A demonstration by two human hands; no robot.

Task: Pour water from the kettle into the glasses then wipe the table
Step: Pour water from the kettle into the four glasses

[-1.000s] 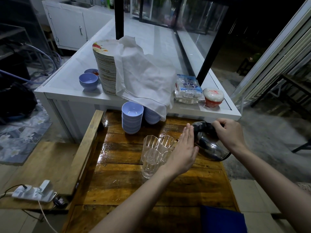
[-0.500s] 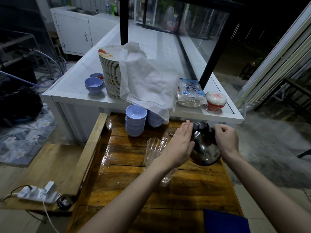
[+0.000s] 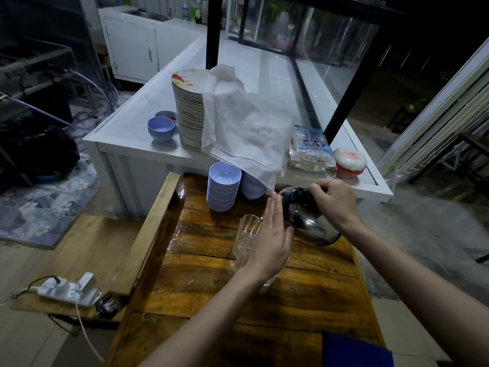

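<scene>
A shiny steel kettle (image 3: 307,226) with a black handle is tilted toward a cluster of clear glasses (image 3: 246,239) on the wet wooden table (image 3: 211,287). My right hand (image 3: 333,202) grips the kettle's black handle from above. My left hand (image 3: 272,239) is flat with straight fingers, pressed against the kettle's left side and covering most of the glasses. The spout is hidden behind my left hand, so any water stream cannot be seen. A blue cloth (image 3: 354,350) lies at the table's near right corner.
Two stacks of lilac bowls (image 3: 223,186) stand at the table's far end. Behind is a white counter (image 3: 127,133) with a tall plate stack (image 3: 189,109), a white cloth (image 3: 246,123), a plastic bag (image 3: 309,149) and a lidded tub (image 3: 349,162). A power strip (image 3: 68,290) lies on a low bench at the left.
The kettle has shifted left toward the glasses and tipped further. My left hand has stayed flat against its side, moving with it in front of the glasses.
</scene>
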